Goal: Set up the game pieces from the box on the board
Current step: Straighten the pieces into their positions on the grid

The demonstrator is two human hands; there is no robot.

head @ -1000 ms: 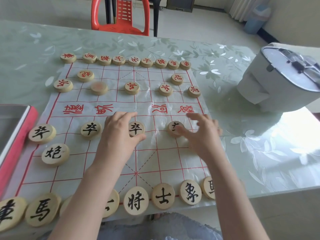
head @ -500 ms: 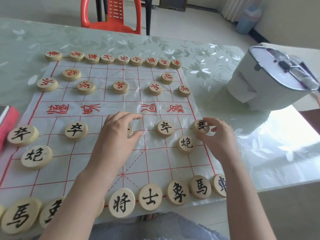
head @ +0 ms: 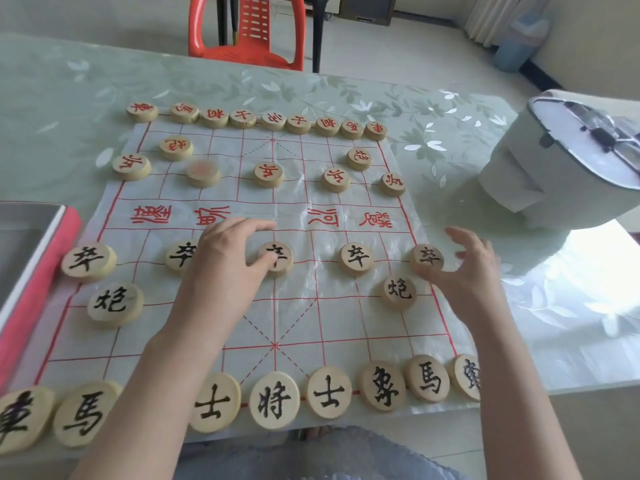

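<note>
The plastic board sheet point(head: 346, 323) with a red grid lies on the table. Red-lettered wooden pieces point(head: 266, 174) stand along its far side, and black-lettered ones point(head: 275, 400) line the near edge. Several black soldiers sit in one row. My left hand point(head: 221, 268) hovers over the middle soldier point(head: 278, 259); its thumb touches the piece's left edge and its fingers are raised beyond it. My right hand point(head: 467, 271) is spread open just right of the rightmost soldier point(head: 427, 259), holding nothing. The red box point(head: 41, 271) sits at the left edge.
A white rice cooker point(head: 561, 168) stands on the table right of the board. A red plastic chair point(head: 249, 36) is behind the table's far edge, and a blue bin point(head: 519, 39) sits on the floor beyond. The near piece row lies by the table's front edge.
My right hand let go of the rightmost soldier and spread open beside it. My left hand's fingers lifted off the middle soldier, uncovering it.
</note>
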